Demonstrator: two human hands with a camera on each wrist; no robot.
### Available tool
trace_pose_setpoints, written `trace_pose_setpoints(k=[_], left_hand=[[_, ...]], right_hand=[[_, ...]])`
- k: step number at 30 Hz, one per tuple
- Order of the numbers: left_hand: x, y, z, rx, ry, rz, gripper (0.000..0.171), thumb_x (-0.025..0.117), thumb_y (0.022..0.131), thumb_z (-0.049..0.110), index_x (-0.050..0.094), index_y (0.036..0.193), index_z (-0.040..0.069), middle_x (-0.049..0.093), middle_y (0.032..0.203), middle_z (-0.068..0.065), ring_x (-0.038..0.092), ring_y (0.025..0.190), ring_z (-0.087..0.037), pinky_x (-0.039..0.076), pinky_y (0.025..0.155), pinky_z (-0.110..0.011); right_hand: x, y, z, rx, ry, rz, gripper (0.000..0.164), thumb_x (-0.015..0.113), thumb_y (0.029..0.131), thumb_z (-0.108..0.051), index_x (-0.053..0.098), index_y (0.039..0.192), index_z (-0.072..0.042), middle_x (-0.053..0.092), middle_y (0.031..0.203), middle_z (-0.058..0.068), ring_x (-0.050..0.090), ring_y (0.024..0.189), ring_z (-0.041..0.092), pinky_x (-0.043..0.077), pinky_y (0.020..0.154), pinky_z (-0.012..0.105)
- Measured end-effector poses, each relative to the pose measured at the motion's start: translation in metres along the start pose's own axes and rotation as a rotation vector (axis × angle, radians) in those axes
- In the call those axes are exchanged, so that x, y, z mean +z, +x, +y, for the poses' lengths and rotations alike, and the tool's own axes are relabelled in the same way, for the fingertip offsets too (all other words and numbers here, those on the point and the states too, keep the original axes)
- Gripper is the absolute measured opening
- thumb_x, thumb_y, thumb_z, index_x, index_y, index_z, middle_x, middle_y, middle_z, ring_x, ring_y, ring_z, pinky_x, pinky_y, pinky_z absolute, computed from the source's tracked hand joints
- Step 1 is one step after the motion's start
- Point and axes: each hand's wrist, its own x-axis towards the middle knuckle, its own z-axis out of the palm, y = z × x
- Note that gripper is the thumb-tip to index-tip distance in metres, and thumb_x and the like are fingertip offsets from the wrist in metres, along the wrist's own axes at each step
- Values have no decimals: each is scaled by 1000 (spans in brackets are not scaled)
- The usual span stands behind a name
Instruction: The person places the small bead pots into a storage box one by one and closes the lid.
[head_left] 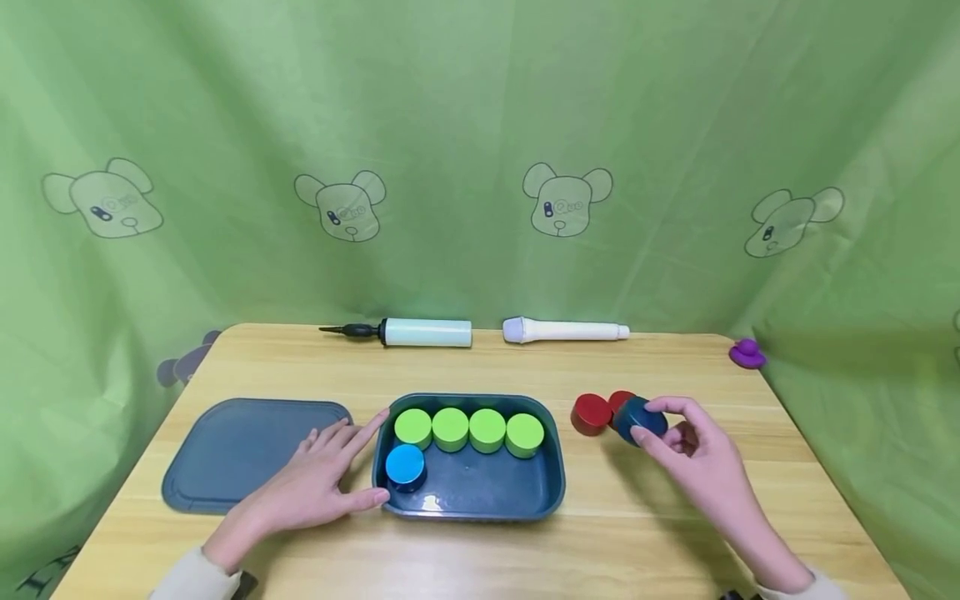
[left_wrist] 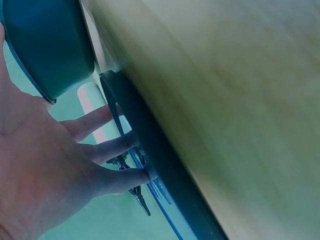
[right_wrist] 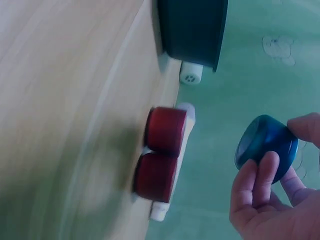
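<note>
My right hand [head_left: 705, 467] pinches a blue round, short cylinder [head_left: 641, 421] between thumb and fingers, raised off the table in the right wrist view. Beside it, two red cylinders [right_wrist: 166, 131] stand touching each other on the table. A dark blue rectangular container [head_left: 487, 492] sits at the middle. Several green cylinders [head_left: 450, 429] line its back wall, and one blue cylinder [head_left: 406, 467] stands at its left. My left hand [head_left: 318, 479], fingers spread, touches the container's left rim with thumb and index finger. Its other fingers reach over the flat dark lid [head_left: 247, 450].
Along the table's back edge lie a hand pump [head_left: 427, 332] with a black nozzle and a white microphone-shaped stick [head_left: 570, 331]. A purple knob-like object [head_left: 747, 353] is at the back right corner. Green printed cloth [head_left: 465, 125] hangs behind and at both sides.
</note>
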Motion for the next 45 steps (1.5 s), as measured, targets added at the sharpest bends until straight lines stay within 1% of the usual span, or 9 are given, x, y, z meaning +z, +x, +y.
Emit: trace_pose_setpoints(k=[5, 11, 18, 24, 28, 33, 36, 42, 45], left_hand=[[-1, -2, 0, -7, -4, -1, 99, 65, 98, 74, 14, 177, 41, 41, 170, -21, 32, 156, -53, 17, 118, -84], [-2, 0, 0, -9, -3, -10, 99, 62, 98, 78, 14, 176, 42, 39, 171, -21, 31, 157, -52, 16, 118, -84], [0, 3, 0, -4, -2, -12, 99, 63, 98, 77, 13, 176, 42, 40, 170, -22, 32, 156, -52, 16, 118, -84], [0, 1, 1, 2, -1, -7, 99, 64, 98, 76, 14, 176, 42, 41, 169, -22, 33, 155, -52, 16, 118, -84], [-1, 0, 3, 4, -2, 4, 99, 65, 98, 74, 15, 177, 41, 42, 168, -22, 34, 154, -53, 18, 117, -85], [-3, 1, 3, 11, 8, 21, 98, 66, 99, 72, 17, 177, 40, 43, 167, -23, 35, 154, -54, 19, 116, -86], [-4, 1, 3, 11, 10, 15, 98, 66, 99, 72, 16, 177, 39, 42, 168, -24, 34, 154, -54, 19, 116, -86], [-3, 1, 1, 10, 21, 14, 98, 66, 99, 71, 16, 177, 39, 41, 168, -25, 33, 155, -55, 18, 116, -86], [-1, 1, 0, 1, 15, 0, 98, 65, 99, 73, 14, 177, 41, 40, 169, -24, 31, 156, -54, 17, 116, -86]], right_hand=[[13, -4, -15, -57, -32, -46, 38, 88, 97, -24, 69, 130, -17, 66, 85, 7, 63, 79, 19, 52, 67, 26], [30, -5, -26, -94, 3, -108, 36, 88, 97, -22, 69, 128, -19, 66, 87, 5, 67, 82, 20, 56, 73, 26], [49, -7, -37, -139, 61, -167, 36, 90, 95, -22, 70, 126, -21, 65, 86, 2, 66, 79, 20, 56, 69, 29], [68, -12, -47, -145, 101, -207, 35, 92, 93, -25, 71, 121, -23, 65, 83, -1, 64, 74, 18, 56, 64, 29], [82, -10, -55, -163, 97, -239, 35, 92, 92, -27, 71, 120, -24, 66, 82, -2, 65, 73, 17, 57, 63, 31], [99, -6, -62, -156, 83, -322, 36, 91, 93, -30, 69, 120, -25, 67, 81, -4, 65, 71, 16, 56, 64, 29], [108, -5, -65, -147, 77, -378, 36, 90, 94, -31, 68, 121, -24, 68, 81, -5, 65, 71, 17, 56, 64, 28], [129, -5, -69, -182, 56, -424, 37, 90, 94, -32, 69, 123, -21, 68, 84, -5, 65, 73, 14, 57, 66, 29], [140, -7, -70, -194, 35, -454, 36, 90, 95, -33, 69, 122, -21, 67, 86, -5, 65, 73, 12, 57, 66, 30]])
